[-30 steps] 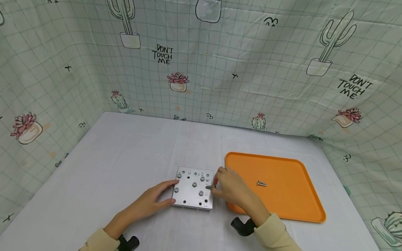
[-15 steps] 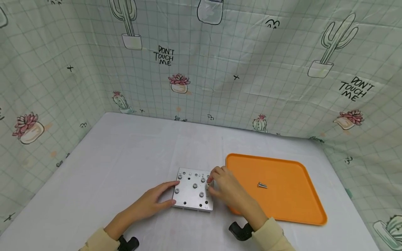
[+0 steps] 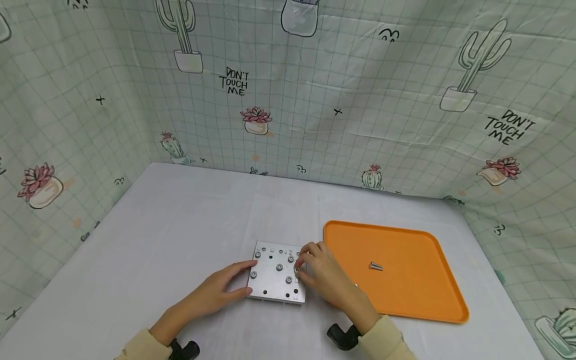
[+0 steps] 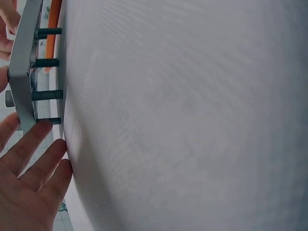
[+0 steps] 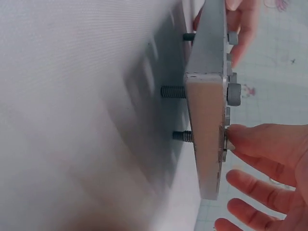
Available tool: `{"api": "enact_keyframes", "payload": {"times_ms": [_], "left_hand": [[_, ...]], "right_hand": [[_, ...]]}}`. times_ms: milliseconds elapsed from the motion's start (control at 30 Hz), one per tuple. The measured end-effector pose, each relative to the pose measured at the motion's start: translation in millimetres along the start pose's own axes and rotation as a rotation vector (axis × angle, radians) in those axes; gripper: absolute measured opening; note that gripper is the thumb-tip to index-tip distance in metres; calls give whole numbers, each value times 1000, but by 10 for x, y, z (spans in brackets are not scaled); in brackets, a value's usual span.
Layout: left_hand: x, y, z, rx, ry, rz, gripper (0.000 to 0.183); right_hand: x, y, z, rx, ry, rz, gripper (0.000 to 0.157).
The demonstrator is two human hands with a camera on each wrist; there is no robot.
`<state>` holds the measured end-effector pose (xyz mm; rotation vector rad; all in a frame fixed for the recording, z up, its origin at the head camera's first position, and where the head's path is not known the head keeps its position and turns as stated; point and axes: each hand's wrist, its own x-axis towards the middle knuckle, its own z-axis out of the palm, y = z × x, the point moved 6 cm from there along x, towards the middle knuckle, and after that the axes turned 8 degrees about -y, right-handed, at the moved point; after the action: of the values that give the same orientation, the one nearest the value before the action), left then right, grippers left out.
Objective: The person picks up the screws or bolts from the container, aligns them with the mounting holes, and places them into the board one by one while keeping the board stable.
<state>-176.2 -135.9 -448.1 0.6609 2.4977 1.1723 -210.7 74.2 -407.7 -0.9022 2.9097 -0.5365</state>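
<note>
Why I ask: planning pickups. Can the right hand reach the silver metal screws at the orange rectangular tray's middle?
Probably yes: the tray lies beside the right hand, and nothing covers those screws. It would likely first release the silver screw it pinches on the square grey metal plate.

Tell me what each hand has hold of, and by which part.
Left hand: the metal plate, along its left edge. Right hand: a bolt, pinched by its head near the plate's right edge.

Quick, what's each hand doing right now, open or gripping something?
Left hand: open, fingers resting against the metal plate.
Right hand: closed, pinching a screw set in the plate.
</note>
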Motion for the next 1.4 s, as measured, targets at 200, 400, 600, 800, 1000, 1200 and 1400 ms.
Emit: {"api": "enact_keyframes", "payload": {"times_ms": [200, 400, 600, 800, 1000, 1200, 1400], "left_hand": [[-5, -8, 11, 2, -1, -4, 56], [-4, -21, 7, -7, 5, -15, 57], [15, -33, 9, 0, 15, -11, 56], [5, -20, 8, 8, 11, 1, 55], [2, -30, -8, 11, 15, -1, 56], [0, -26, -3, -7, 8, 1, 55], [-9, -29, -6, -11, 6, -26, 56]], "right_hand": [[-28, 3, 12, 17, 39, 7, 7], [-83, 63, -72, 49, 72, 20, 14], [-189, 280, -205, 93, 89, 128, 16], [-339, 508, -263, 119, 70, 269, 12], [-399, 644, -165, 53, -16, 394, 14], [-376, 687, -12, 24, -78, 476, 23], [-364, 667, 10, 6, -95, 498, 23]]}}
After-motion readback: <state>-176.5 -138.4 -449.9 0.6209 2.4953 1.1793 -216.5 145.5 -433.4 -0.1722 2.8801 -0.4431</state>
